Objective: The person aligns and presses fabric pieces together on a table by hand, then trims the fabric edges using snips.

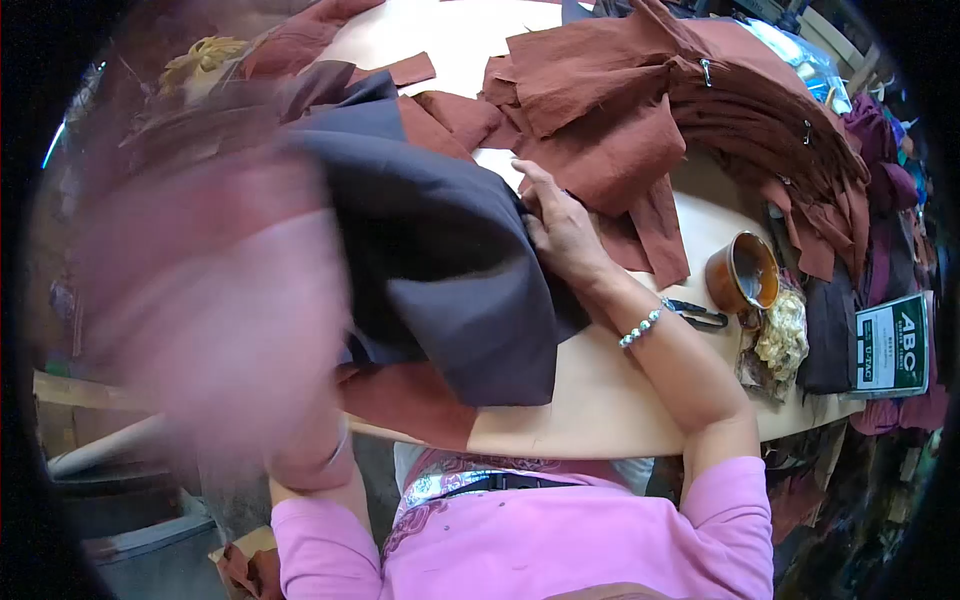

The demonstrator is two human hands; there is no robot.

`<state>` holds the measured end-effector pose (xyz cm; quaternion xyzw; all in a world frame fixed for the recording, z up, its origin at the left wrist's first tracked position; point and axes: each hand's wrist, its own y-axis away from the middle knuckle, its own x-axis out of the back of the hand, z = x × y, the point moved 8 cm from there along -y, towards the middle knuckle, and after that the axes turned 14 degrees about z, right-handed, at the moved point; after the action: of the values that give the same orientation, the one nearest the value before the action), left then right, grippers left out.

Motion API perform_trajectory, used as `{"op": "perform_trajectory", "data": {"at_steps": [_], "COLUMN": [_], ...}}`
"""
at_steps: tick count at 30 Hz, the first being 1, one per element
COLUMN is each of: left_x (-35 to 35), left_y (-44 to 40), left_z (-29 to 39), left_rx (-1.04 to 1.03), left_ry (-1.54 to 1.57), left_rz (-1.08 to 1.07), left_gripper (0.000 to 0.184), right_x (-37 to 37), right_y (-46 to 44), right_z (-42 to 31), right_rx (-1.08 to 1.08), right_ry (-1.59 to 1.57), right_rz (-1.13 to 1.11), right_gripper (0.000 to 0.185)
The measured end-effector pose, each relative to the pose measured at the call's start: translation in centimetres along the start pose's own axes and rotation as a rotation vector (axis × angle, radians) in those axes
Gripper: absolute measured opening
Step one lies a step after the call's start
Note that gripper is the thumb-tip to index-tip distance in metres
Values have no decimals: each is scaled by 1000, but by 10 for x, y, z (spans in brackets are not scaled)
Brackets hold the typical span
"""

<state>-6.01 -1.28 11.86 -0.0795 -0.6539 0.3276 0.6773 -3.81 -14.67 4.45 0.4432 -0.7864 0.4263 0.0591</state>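
The right hand [568,232] touched dark cloth [450,240]; the left hand [235,330] was blurred. Reddish-brown fabric [600,85] and a brown bowl [724,277] lay nearby.

Pale table [600,400], rust cloth pieces [590,85], dark cloth [450,290], brown bowl [722,280]

The top [560,545] is pink with swirled trim [415,519], the bracelet [641,326] beaded, the bangle [340,446] thin.

I'm seeing smooth, pale tabletop [595,410] lying open along the near edge, between the loose dark-grey cloth [450,230] and the bare right forearm [685,365]. Heaped rust-brown fabric [590,90] is blocking the far side; a round amber-brown bowl [722,278] is obstructing the right.
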Motion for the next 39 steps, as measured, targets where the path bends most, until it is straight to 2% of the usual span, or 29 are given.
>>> {"op": "perform_trajectory", "data": {"at_steps": [2, 3, 6, 8, 11, 14, 17, 21, 22, 25, 26, 27, 29, 30, 31, 32, 33, 34, 35, 36, 37, 39], "left_x": [-41, -58, -72, -46, -32, -24, -26, -33, -33, -33, -33, -34, -29, -24, -17, 2, 17, 21, 18, 29, 35, 40], "left_y": [-3, -2, 5, 11, 23, 45, 60, 62, 62, 62, 63, 64, 68, 66, 68, 72, 72, 80, 78, 78, 80, 82], "left_z": [-18, -25, -28, -20, -38, -65, -59, -45, -45, -47, -49, -52, -63, -69, -78, -88, -89, -106, -131, -142, -148, -156], "left_rx": [18, 22, -20, -87, 58, 337, 326, 244, 253, 278, 290, 302, 160, 247, 234, 205, 267, 299, 400, 377, 281, 271], "left_ry": [-115, -170, -215, -64, 123, 292, 465, 509, 491, 440, 424, 408, 322, 260, 292, 323, -64, -412, -543, -450, -484, -555], "left_rz": [-82, -132, -185, -14, 93, -41, -101, -185, -178, -137, -120, -106, 63, -22, -54, 144, 82, 63, -136, 15, 70, 30], "left_gripper": [43, 44, 45, 13, 5, 11, 14, 19, 19, 22, 24, 25, 28, 29, 29, 26, 24, 25, 26, 22, 20, 21], "right_x": [9, 8, 24, 23, 15, 14, 6, -12, -20, -52, -50, -40, -8, 13, 39, 59, 74, 78, 74, 71, 65, 66], "right_y": [-2, -2, -4, 3, 5, 3, -5, -26, -32, -40, -41, -45, -48, -48, -46, -38, -25, -7, 18, 42, 67, 81], "right_z": [0, 12, 9, 14, 3, 3, 0, -19, -21, -7, -9, -15, -18, -14, -15, -20, -25, -29, -26, -24, -18, -49], "right_rx": [-80, -29, -109, -172, -180, -160, -72, 51, 109, -108, -105, 8, 230, 134, 39, 31, 21, 143, 123, 102, -55, 24], "right_ry": [-142, -161, -55, -54, -123, -72, -11, 90, 74, 149, 146, 148, 155, 143, 134, 170, 195, 194, 184, 176, 156, 175], "right_rz": [67, 118, 23, -57, -143, -134, -114, -40, 21, -165, -150, -51, 148, 158, 172, 169, 111, 93, 21, -51, -176, -229], "right_gripper": [57, 57, 56, 55, 56, 55, 57, 65, 69, 67, 66, 64, 61, 59, 58, 58, 60, 61, 62, 63, 63, 64]}}
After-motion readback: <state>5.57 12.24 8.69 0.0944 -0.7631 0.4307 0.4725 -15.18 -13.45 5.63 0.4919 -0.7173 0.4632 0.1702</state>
